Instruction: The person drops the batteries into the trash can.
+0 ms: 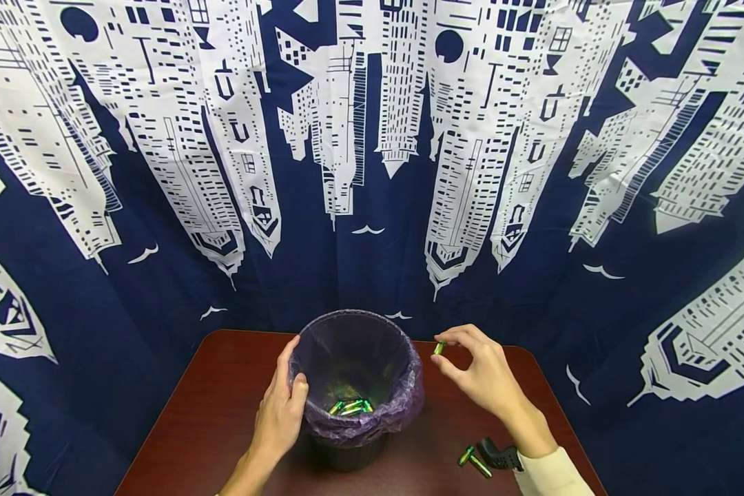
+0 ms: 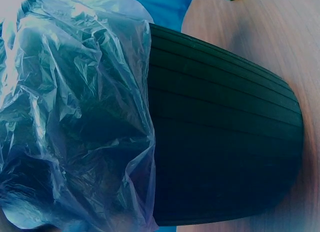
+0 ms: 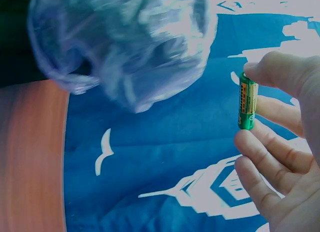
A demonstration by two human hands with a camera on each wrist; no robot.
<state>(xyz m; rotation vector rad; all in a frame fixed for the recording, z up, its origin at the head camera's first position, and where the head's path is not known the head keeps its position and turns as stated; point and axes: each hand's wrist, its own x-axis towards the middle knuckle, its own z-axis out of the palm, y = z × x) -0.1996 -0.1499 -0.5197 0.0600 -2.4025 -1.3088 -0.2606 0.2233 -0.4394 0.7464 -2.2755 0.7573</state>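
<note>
Against a navy skyline curtain, on a brown table [image 1: 223, 413], the left hand [image 1: 282, 413] gripped the lined bin [image 1: 356, 386] while the right hand [image 1: 483, 375] pinched a green battery [image 1: 439, 348] beside its rim, where a loose pinch might drop it outside.

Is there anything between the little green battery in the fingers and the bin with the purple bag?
Nothing visible. The right hand pinches the small green battery just beside the rim of the black ribbed bin with the purple plastic liner. The gap is open air, and the bin's mouth is uncovered. The left hand only holds the far rim.
</note>
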